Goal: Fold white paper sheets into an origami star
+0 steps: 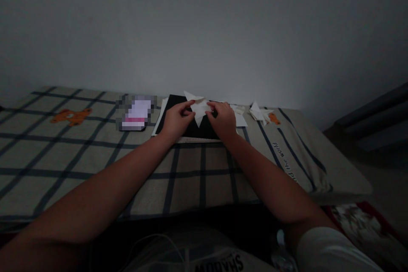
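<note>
A piece of folded white paper (199, 110) with pointed corners is held between my two hands, over a black flat board or book (172, 104). My left hand (179, 120) pinches its left side between thumb and fingers. On the right side, my right hand (223, 120) grips the paper in the same way. White sheets (157, 124) stick out from under the black board. More white paper (241, 120) lies just right of my right hand, partly hidden by it.
A phone (137, 113) with a lit, blurred screen lies to the left on the checked cloth (95, 148). Farther right sits another folded white paper piece (259, 113). Behind the table stands a plain wall (197, 29). A clear bottle (282, 253) is low by my right arm.
</note>
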A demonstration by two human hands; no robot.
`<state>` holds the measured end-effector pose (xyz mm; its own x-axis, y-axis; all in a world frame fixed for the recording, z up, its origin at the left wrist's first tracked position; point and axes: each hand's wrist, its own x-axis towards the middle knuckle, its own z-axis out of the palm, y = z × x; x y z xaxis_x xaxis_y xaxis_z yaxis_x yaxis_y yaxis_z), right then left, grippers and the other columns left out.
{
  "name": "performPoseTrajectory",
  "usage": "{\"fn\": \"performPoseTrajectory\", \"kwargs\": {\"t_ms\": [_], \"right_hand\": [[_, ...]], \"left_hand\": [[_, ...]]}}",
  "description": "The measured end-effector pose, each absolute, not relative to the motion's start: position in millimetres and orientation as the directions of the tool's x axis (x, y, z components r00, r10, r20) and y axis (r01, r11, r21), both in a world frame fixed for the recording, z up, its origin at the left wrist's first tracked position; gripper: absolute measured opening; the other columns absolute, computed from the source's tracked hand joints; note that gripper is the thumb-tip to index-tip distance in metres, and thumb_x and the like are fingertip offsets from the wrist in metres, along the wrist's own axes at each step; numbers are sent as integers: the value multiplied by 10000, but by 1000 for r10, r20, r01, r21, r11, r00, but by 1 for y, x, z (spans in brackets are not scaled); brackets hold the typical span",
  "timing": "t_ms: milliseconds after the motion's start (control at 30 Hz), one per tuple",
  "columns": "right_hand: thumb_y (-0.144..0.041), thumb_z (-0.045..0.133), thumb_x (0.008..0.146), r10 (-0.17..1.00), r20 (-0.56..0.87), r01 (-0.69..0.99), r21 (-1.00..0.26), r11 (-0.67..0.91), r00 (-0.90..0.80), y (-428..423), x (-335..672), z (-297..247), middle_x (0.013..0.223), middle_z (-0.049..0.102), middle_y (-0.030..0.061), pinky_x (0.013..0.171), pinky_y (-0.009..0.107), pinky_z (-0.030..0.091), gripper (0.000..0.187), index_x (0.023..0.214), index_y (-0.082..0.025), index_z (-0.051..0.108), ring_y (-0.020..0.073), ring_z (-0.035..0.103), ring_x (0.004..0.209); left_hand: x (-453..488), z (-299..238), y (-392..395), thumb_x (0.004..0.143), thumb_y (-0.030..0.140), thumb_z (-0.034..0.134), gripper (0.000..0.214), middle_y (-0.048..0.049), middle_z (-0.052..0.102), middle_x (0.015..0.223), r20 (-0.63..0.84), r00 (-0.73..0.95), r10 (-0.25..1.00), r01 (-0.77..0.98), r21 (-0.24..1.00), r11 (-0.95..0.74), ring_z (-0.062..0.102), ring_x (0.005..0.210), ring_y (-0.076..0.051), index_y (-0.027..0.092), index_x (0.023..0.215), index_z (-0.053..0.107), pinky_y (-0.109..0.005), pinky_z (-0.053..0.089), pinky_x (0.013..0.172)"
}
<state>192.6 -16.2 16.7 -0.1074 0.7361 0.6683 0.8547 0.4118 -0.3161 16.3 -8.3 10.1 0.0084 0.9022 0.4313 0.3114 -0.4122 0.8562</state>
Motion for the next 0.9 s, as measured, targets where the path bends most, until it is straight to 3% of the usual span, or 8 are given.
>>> {"fn": "performPoseTrajectory", "kwargs": {"t_ms": [100,233,433,900], "right_hand": [[-242,569,904,704,701,860,-287,422,-112,-15,193,15,911,713,73,817,369,411,140,934,-197,698,244,574,908],[-241,572,916,646,726,865,-146,480,-236,-15,196,15,872,710,68,795,378,371,153,812,-205,678,245,551,906],[-252,524,957,579,699,815,10,579,-420,-18,198,21,965,722,58,793,397,327,185,859,-216,677,243,515,942],[-248,515,971,509,645,726,105,680,-570,-20,197,20,1080,742,6,847,411,328,197,934,-257,708,234,516,1017]], "left_hand": [[17,8,-7,755,203,704,468,-41,707,840,440,2,898,290,859,-422,642,745,-142,132,1217,679,-311,518,815],[16,7,-5,751,202,702,499,-24,694,769,408,-9,913,257,883,-392,651,787,-161,135,1244,663,-326,511,854],[15,13,-8,740,189,719,503,-33,713,805,342,-93,935,250,917,-311,653,752,-150,135,1238,666,-307,522,814],[16,16,-9,752,180,684,493,-70,737,981,352,-122,928,218,922,-321,650,757,-143,140,1242,660,-293,531,782]]}}
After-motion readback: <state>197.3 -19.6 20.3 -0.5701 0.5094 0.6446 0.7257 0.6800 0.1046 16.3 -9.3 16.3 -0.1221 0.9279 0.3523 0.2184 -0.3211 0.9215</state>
